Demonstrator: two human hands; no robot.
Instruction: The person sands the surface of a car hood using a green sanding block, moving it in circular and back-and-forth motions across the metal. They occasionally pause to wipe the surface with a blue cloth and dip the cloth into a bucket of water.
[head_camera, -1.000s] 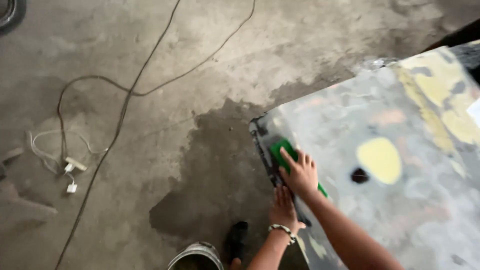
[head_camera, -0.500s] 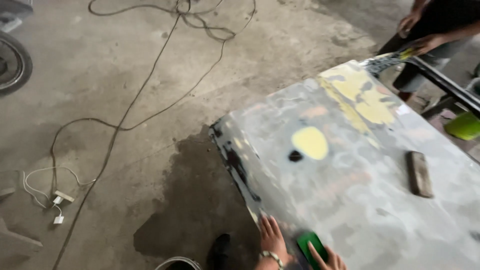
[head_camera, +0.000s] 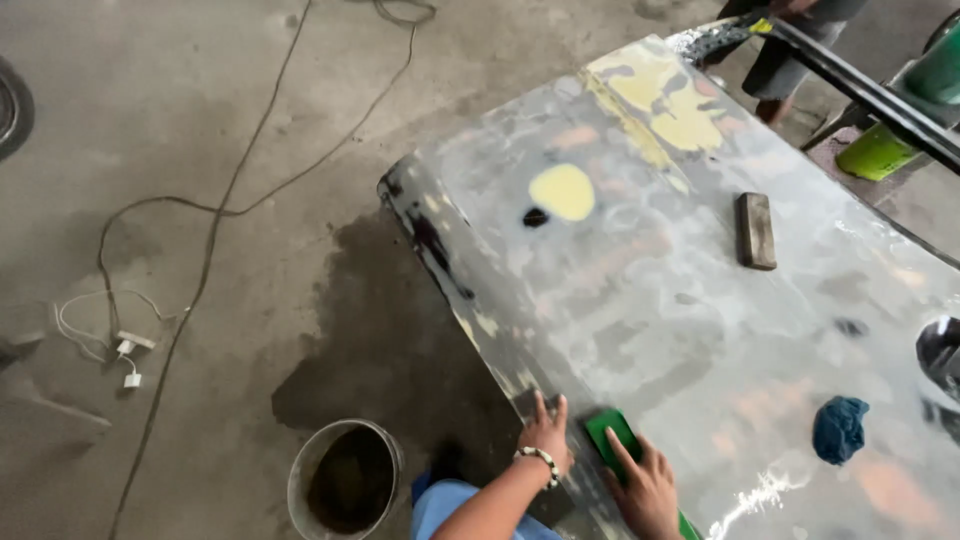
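A large grey car body panel (head_camera: 700, 330), wet and glossy, with patches of yellow filler, fills the right half of the view above a concrete floor (head_camera: 200, 120). A dark wet stain (head_camera: 370, 340) spreads on the floor just off the panel's near left edge. Beside that stain, near the bottom edge of the view, stands a round bucket (head_camera: 345, 478) with dark liquid in it. A long black cable (head_camera: 215, 240) runs across the floor from the top of the view toward the bottom left, and a white plug with cord (head_camera: 125, 350) lies near the left side.

Toward the panel's far right edge lies a dark rectangular sanding block (head_camera: 756, 230), well apart from the hands. A crumpled blue rag (head_camera: 838, 428) sits near the panel's near right edge.

At the near left edge of the panel, the right hand (head_camera: 645, 490) lies open, palm down, fingers spread on a green sanding block (head_camera: 612, 435) and pressing it flat against the surface. The left hand (head_camera: 545, 438), a beaded bracelet on its wrist, rests open and flat on the panel's edge just beside the green block, holding nothing.

At the far corner, another person's legs (head_camera: 775, 60) stand beside a dark metal bar.
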